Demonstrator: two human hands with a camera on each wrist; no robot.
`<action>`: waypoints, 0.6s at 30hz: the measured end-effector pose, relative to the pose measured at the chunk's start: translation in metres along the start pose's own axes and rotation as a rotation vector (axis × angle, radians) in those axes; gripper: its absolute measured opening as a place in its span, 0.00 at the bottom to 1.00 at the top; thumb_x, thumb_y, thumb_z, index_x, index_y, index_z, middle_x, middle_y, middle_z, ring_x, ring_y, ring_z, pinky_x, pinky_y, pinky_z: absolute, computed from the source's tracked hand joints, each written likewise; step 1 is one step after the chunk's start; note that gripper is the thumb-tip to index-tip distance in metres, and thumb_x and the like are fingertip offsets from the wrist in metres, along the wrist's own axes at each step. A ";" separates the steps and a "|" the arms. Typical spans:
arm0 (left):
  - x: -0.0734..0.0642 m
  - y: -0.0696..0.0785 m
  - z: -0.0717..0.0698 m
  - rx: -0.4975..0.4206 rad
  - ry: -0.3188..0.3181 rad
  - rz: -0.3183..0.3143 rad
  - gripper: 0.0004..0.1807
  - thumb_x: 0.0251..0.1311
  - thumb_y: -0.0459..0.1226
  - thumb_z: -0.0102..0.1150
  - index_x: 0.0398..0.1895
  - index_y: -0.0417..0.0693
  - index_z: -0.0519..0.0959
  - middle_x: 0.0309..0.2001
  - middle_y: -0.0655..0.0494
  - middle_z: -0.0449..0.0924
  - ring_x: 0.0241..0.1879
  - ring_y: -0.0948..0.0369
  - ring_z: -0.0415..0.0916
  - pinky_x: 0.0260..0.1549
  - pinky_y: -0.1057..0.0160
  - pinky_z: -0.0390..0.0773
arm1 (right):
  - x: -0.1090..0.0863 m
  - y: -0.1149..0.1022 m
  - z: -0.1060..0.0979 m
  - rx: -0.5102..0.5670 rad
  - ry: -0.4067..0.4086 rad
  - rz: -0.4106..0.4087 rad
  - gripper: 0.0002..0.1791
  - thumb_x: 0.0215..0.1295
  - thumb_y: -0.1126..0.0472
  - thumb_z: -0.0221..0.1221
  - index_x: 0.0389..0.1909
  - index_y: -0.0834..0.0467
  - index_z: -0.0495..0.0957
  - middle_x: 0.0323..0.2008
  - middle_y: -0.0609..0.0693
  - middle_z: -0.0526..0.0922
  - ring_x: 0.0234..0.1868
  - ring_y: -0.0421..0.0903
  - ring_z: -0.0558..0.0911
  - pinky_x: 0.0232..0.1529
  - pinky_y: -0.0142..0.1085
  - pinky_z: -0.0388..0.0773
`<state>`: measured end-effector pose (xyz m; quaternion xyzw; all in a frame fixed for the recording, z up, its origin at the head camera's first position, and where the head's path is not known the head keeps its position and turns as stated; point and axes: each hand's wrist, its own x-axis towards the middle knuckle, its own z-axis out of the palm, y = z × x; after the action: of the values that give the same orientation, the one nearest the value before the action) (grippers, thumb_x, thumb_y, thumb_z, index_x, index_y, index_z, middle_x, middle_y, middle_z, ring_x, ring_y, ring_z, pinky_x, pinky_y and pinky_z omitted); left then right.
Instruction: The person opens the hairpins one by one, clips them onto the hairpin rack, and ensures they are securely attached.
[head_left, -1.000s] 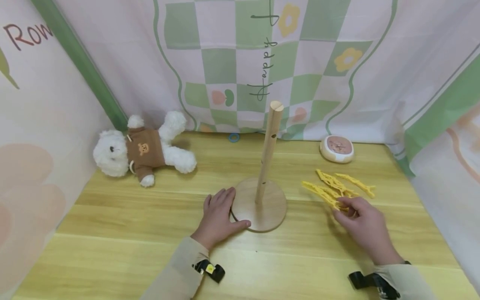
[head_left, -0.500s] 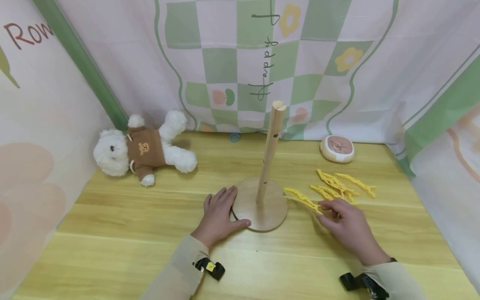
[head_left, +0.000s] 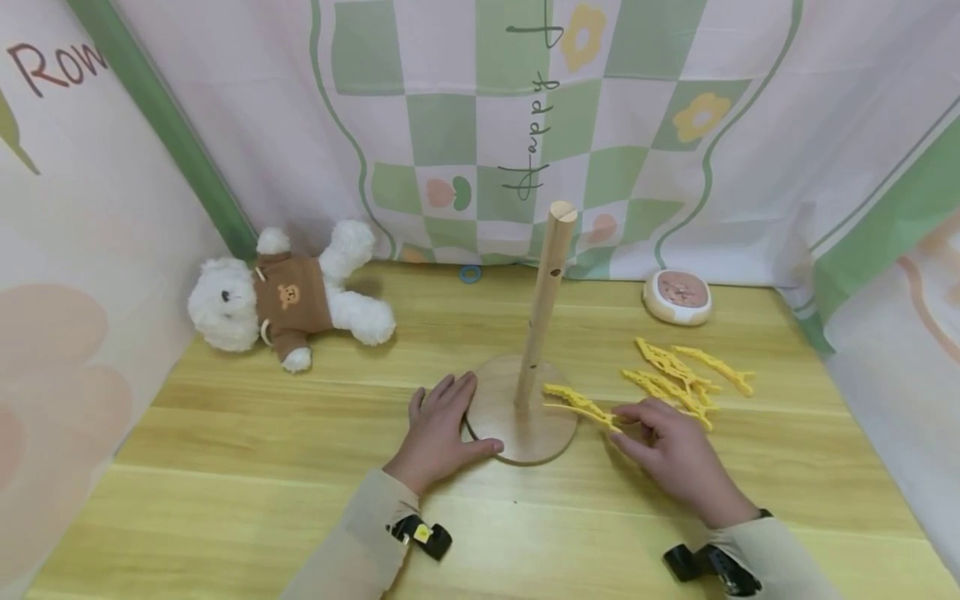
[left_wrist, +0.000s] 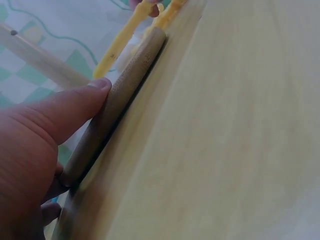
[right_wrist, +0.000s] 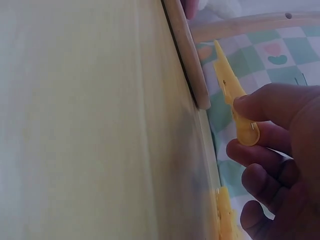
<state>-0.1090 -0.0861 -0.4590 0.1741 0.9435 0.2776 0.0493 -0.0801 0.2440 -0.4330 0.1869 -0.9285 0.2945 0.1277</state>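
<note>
A wooden stand with a round base (head_left: 487,400) and an upright, holed pole (head_left: 543,308) stands mid-table. My left hand (head_left: 435,433) holds the base at its left rim, thumb (left_wrist: 75,107) over the near edge and fingers spread along the side. Between thumb and fingers, my right hand (head_left: 675,450) pinches one end of a yellow forked plastic piece (head_left: 577,404). Its two slim arms, one jagged and one thin, point left and overlap the base's right side in the head view. The right wrist view shows the yellow piece (right_wrist: 227,82) above the table, its rounded end near the fingers.
Several more yellow forked pieces (head_left: 671,367) lie beyond the right hand. A white and pink round-cornered device (head_left: 678,297) is at the back right, a small blue ring (head_left: 470,273) at the back. A plush toy (head_left: 292,296) lies at the left. Curtains enclose the table.
My right hand has drawn one yellow piece out of the group and carried it left to the stand's base. The left hand has stayed at the rim.
</note>
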 end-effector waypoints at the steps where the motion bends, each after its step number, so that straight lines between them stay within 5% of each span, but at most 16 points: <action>1: 0.000 0.000 0.000 0.004 0.003 -0.001 0.59 0.51 0.66 0.66 0.79 0.45 0.56 0.78 0.52 0.55 0.77 0.48 0.48 0.70 0.34 0.39 | 0.001 -0.001 0.001 0.007 -0.004 0.003 0.15 0.53 0.64 0.74 0.43 0.56 0.86 0.27 0.36 0.74 0.27 0.33 0.70 0.25 0.30 0.70; 18: 0.000 0.013 0.008 0.087 0.127 -0.032 0.58 0.44 0.69 0.70 0.72 0.40 0.67 0.70 0.46 0.67 0.70 0.48 0.63 0.68 0.33 0.49 | 0.008 -0.005 0.012 0.002 -0.064 0.067 0.14 0.55 0.61 0.74 0.42 0.55 0.86 0.27 0.37 0.73 0.26 0.36 0.70 0.27 0.31 0.69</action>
<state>-0.1032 -0.0724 -0.4590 0.1431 0.9586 0.2460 -0.0140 -0.0866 0.2314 -0.4373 0.1653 -0.9375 0.2935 0.0877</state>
